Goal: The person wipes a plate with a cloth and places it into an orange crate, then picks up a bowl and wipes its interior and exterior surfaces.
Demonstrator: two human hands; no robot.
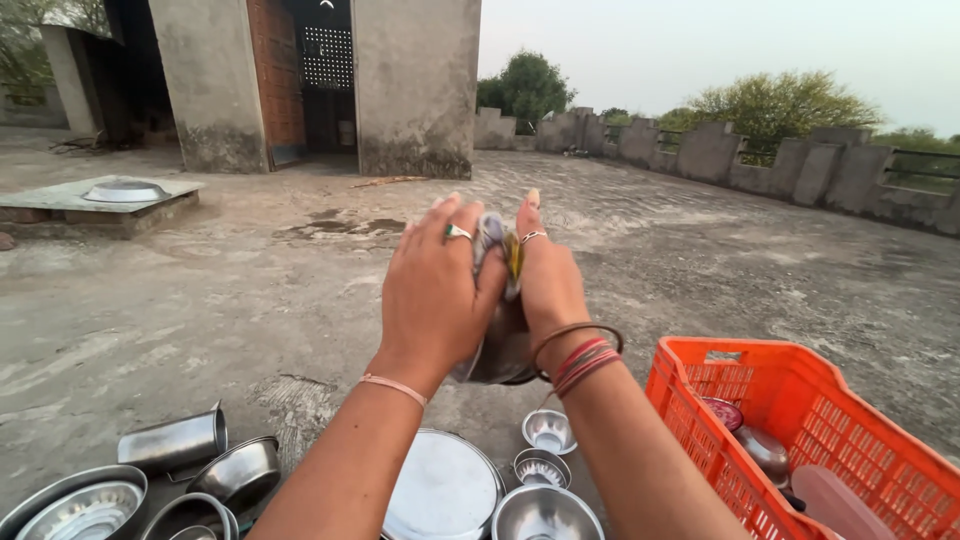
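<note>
Both hands up at centre: left hand (435, 300) and right hand (545, 280) clamped on a round steel vessel (500, 350), scrubbing pad (495, 240) between fingers. Orange plastic crate (800, 420) at 4 o'clock holds few washed pieces; steel bowls (240, 470) at 7 o'clock wait.

- An open rooftop terrace of a home, used for washing up outdoors
- Bare concrete floor (700, 260) as the landmark: a low notched parapet wall (760, 160) edges its far side, treetops beyond
- A plastered stair room with a doorway (310, 90) stands at its back
- Steel bowls (240, 470) and an orange crate (800, 420) sit on its near part
</note>
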